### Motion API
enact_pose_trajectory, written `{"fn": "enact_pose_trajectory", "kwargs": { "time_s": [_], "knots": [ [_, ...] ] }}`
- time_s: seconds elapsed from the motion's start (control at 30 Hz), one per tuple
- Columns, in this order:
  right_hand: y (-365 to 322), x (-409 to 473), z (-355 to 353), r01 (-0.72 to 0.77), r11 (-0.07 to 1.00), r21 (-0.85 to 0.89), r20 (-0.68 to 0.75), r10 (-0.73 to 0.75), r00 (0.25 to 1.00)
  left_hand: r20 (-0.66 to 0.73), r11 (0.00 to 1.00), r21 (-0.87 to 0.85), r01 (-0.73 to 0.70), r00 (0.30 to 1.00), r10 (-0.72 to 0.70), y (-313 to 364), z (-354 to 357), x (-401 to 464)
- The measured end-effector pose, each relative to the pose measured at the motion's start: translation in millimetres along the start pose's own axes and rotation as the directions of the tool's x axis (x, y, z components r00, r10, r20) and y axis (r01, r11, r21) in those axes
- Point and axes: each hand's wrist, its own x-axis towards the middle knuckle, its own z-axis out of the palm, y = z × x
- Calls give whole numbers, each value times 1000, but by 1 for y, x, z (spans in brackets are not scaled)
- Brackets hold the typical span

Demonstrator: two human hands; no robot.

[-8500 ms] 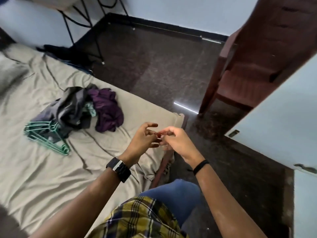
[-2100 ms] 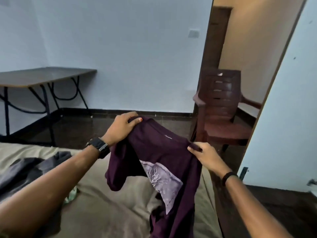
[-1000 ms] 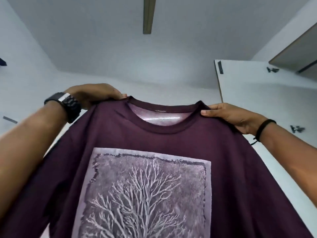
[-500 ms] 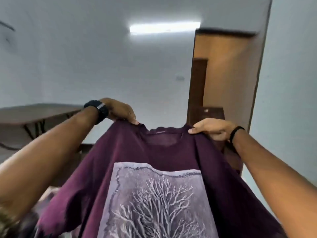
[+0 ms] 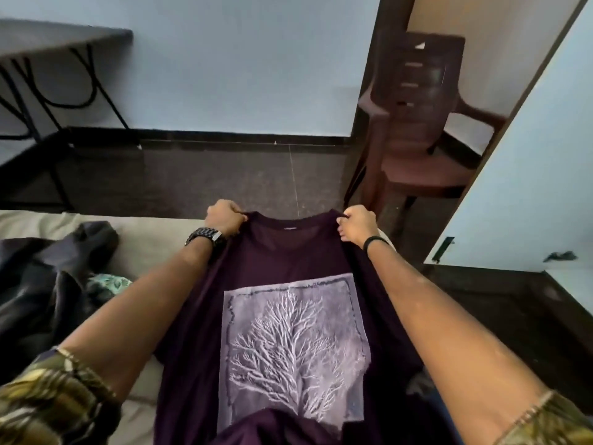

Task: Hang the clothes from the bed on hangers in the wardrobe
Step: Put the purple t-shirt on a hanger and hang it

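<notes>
The purple T-shirt [image 5: 288, 332], a second before held high toward the ceiling, had come down, print up, over the person's lap and the bed [image 5: 154, 239]. The left hand [image 5: 224, 220] and right hand [image 5: 356, 224] each gripped a shoulder beside the collar, fingers curled into the cloth. Shaken out, it seemed ready for a hanger. Dark clothes [image 5: 41, 284] lay heaped on the bed at left; beyond stood a chair [image 5: 417, 130].

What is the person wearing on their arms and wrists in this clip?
The left hand has a dark link-band watch at the wrist; the right hand has a thin black band. Both forearms are bare, with short yellow-and-dark plaid sleeves at the upper arms.
</notes>
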Motion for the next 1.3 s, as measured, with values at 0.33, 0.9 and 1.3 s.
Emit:
{"fn": "enact_pose_trajectory", "kwargs": {
  "time_s": [0.33, 0.9, 1.3],
  "knots": [
    [44, 0, 62, 164, 867, -471, 203, -74, 976, 2, 976, 127, -175, 984, 176, -53, 77, -10],
    [46, -136, 135, 471, 737, -484, 375, -312, 873, 204, 993, -40, -110, 972, 116, -122, 36, -143],
    [-18, -298, 224, 731, 682, 17, 741, -499, 449, -685, 997, 38, 71, 728, -26, -237, -64, -345]
  ]
}}
